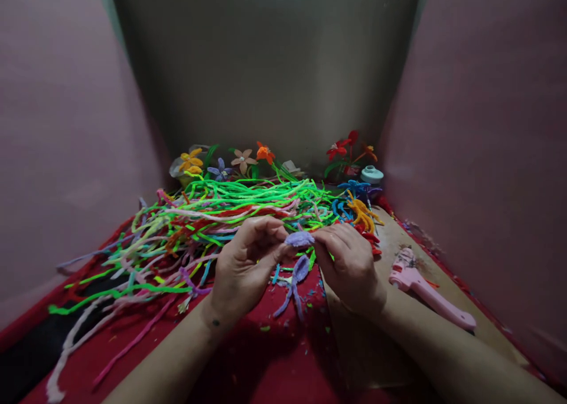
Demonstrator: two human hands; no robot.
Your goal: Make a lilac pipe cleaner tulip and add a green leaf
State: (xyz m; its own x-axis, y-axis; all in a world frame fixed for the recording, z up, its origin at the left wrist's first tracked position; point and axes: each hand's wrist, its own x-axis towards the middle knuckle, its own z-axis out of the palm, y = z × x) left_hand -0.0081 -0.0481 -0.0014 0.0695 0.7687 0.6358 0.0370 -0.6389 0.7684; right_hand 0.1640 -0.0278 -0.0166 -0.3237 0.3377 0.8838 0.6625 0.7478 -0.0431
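Note:
Between my two hands is a small lavender pipe-cleaner petal [300,239], held at both ends above the table. My left hand [245,262] pinches its left tip with thumb and fingers. At the right tip, my right hand [349,262] closes thumb and fingertips on it. Just below lies another lavender pipe-cleaner loop [301,269] with two tails, resting on the red cloth [248,345]. Behind my hands spreads a large heap of pipe cleaners [257,192], bright green on top, with pink, red, yellow and blue ones among them.
A pink hot glue gun [436,300] lies on a brown board [367,357] at the right. Finished pipe-cleaner flowers [243,160] line the back wall. Orange pipe-cleaner pieces [364,214] and a pale blue round container [371,174] sit at the back right. Pink panels [487,126] flank both sides.

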